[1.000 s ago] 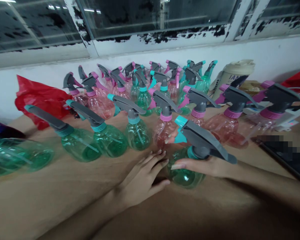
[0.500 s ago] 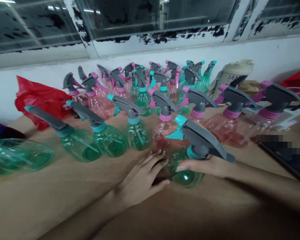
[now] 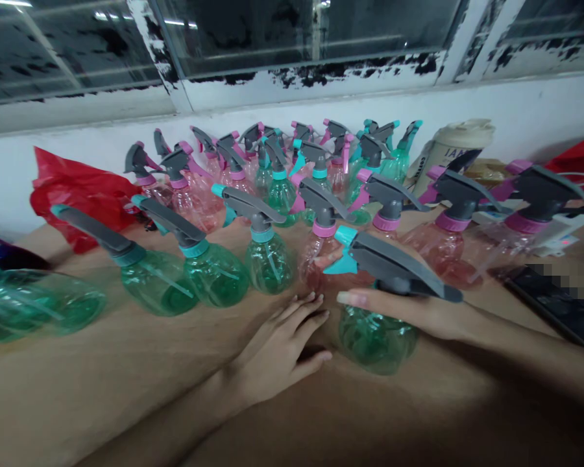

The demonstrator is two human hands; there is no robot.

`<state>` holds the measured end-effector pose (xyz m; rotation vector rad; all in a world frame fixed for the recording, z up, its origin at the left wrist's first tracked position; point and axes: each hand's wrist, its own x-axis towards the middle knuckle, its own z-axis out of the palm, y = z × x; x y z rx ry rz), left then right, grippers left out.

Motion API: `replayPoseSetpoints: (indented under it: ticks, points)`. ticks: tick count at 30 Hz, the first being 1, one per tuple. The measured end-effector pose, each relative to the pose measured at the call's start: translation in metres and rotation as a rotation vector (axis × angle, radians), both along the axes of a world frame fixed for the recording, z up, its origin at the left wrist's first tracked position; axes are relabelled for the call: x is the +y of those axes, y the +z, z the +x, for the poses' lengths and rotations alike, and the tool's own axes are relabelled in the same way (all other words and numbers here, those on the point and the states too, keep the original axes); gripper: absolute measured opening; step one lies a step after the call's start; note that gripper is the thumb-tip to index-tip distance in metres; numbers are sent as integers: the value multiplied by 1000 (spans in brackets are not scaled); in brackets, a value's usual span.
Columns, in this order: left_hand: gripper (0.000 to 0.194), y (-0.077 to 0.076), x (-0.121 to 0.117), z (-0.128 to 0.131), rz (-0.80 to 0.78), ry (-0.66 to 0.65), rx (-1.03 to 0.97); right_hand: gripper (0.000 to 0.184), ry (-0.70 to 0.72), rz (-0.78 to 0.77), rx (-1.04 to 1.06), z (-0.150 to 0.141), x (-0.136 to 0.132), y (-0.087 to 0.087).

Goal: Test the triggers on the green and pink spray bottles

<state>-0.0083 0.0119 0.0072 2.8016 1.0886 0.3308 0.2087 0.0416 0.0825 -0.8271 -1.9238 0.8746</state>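
My right hand is wrapped around the neck of a green spray bottle with a grey and turquoise trigger head, its nozzle pointing up and to the left. The thumb lies across the front, just below the head, and hides the collar. To the left of that bottle, my left hand rests flat on the wooden table with its fingers stretched out, holding nothing. Just beyond its fingertips stand a small green spray bottle and a pink spray bottle.
More green bottles stand at the left and pink ones at the right. Several others crowd the back by the wall. A red plastic bag, a cream cup and a dark phone-like device lie around them.
My right hand has shifted its grip higher, so the thumb now covers the collar. The bottle's base has swung slightly right and toward me. My left hand stays put.
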Motion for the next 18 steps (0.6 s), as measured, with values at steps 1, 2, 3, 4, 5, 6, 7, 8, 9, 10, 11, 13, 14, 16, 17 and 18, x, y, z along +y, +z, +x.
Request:
replayPoseSetpoints:
  ticks: [1, 2, 3, 4, 5, 6, 7, 8, 9, 10, 11, 13, 14, 16, 17, 18]
  points:
    - [51, 0, 0, 0, -8, -1, 2, 27, -4, -14, -6, 0, 1, 3]
    - [51, 0, 0, 0, -16, -1, 3, 26, -13, -28, -19, 0, 2, 6]
    - [51, 1, 0, 0, -23, -1, 4, 26, -32, -40, -40, 0, 3, 8]
    - [51, 1, 0, 0, -29, 2, 5, 28, -52, -44, -72, 1, 3, 10]
    - [51, 1, 0, 0, -34, 5, 6, 30, -65, -41, -106, 2, 3, 12]
    - [51, 1, 0, 0, -36, 8, 7, 32, -63, -42, -134, 3, 3, 13]
    - [51, 1, 1, 0, -37, 9, 7, 33, -49, -55, -147, 4, 3, 13]
    - [51, 1, 1, 0, -37, 8, 4, 34, -29, -79, -144, 5, 2, 13]
    - [51, 0, 1, 0, -34, 7, -2, 35, -4, -109, -130, 5, 2, 12]
    - [51, 0, 1, 0, -31, 5, -9, 35, 21, -141, -111, 5, 1, 11]
    - [51, 0, 1, 0, -27, 2, -13, 35, 40, -171, -89, 5, 0, 10]
    - [51, 0, 1, 0, -14, -3, -20, 31, 73, -211, -30, 2, -2, 7]
    - [51, -1, 1, 0, -7, -6, -22, 29, 85, -227, 7, 0, -3, 6]
    - [51, -1, 1, 0, 2, -10, -24, 29, 87, -258, 84, -4, -5, 4]
    - [51, -1, 1, 0, 7, -10, -27, 30, 85, -261, 120, -5, -7, 3]
    - [51, -2, 1, 0, 12, -10, -31, 31, 88, -251, 143, -6, -8, 2]
